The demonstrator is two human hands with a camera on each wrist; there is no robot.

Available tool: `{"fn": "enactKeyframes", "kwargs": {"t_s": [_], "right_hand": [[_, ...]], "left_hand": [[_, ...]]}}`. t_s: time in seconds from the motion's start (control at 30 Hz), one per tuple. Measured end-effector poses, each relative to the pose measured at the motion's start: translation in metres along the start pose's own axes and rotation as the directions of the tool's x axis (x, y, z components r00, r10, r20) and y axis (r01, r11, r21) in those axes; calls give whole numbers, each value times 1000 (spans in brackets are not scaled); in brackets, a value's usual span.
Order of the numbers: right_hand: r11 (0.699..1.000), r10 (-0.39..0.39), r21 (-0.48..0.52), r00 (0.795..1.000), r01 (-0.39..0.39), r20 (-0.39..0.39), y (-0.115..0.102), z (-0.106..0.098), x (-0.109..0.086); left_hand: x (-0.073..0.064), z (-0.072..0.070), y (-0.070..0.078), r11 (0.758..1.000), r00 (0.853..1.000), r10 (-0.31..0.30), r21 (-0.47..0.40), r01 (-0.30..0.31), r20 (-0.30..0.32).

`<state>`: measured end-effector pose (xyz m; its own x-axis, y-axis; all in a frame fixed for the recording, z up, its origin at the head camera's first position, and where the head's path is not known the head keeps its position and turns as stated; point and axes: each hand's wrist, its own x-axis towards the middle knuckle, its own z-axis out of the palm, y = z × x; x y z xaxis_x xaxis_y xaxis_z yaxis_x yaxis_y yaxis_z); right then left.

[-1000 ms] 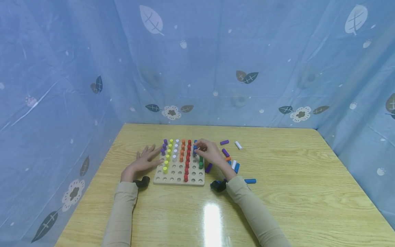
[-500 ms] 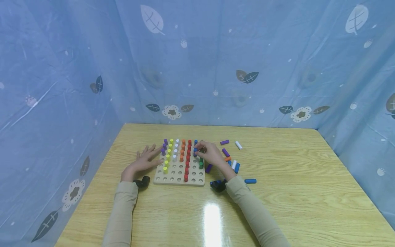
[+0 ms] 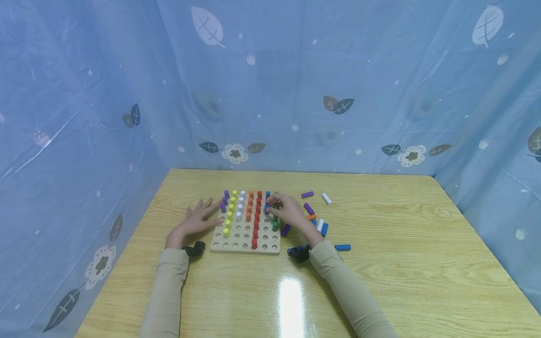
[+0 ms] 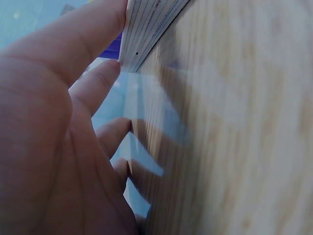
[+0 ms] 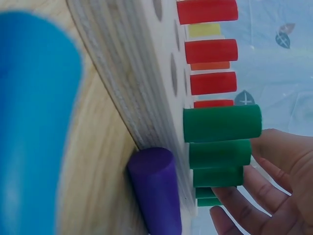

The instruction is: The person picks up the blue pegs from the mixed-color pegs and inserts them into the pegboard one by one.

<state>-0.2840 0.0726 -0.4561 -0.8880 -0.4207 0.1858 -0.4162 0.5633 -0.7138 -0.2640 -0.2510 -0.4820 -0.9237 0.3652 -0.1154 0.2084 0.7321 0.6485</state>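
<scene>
A wooden pegboard [image 3: 241, 246] lies on the table, holding columns of purple, yellow, white, orange, red, blue and green pegs. My right hand [image 3: 290, 210] pinches an upright blue peg [image 3: 266, 210] in the blue column, just right of the red pegs [image 3: 256, 217]. In the right wrist view, green pegs [image 5: 222, 122] stand in front of my fingers and hide the blue peg. With fingers spread, my left hand [image 3: 195, 222] rests at the board's left side. Its fingertips touch the board's edge [image 4: 142, 34] in the left wrist view.
Loose pegs lie right of the board: purple [image 3: 307, 194], white [image 3: 327, 199], orange [image 3: 312, 217] and blue [image 3: 343, 247]. A purple peg [image 5: 155, 191] lies close against the board's right side. Blue patterned curtains [image 3: 296, 84] stand behind the table [image 3: 380, 225].
My right hand has lowered slightly, and the blue peg in its fingers sits lower at the board. My left hand has stayed in place.
</scene>
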Motion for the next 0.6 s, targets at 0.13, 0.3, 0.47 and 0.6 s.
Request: {"fn": "enactKeyframes", "kwargs": {"t_s": [0.13, 0.3, 0.47, 0.6], "right_hand": [[1000, -7, 16, 1000, 7, -5, -1, -3, 0], [999, 27, 29, 1000, -27, 5, -4, -9, -2], [998, 57, 30, 998, -56, -3, -10, -14, -4], [998, 64, 29, 998, -63, -16, -13, -18, -5]], "left_hand": [[-1, 0, 1, 1000, 1000, -8, -17, 8, 3], [-1, 0, 1, 1000, 1000, -12, -27, 12, 5], [-1, -1, 1, 1000, 1000, -8, -30, 8, 6], [0, -1, 1, 1000, 1000, -7, -30, 7, 7]]}}
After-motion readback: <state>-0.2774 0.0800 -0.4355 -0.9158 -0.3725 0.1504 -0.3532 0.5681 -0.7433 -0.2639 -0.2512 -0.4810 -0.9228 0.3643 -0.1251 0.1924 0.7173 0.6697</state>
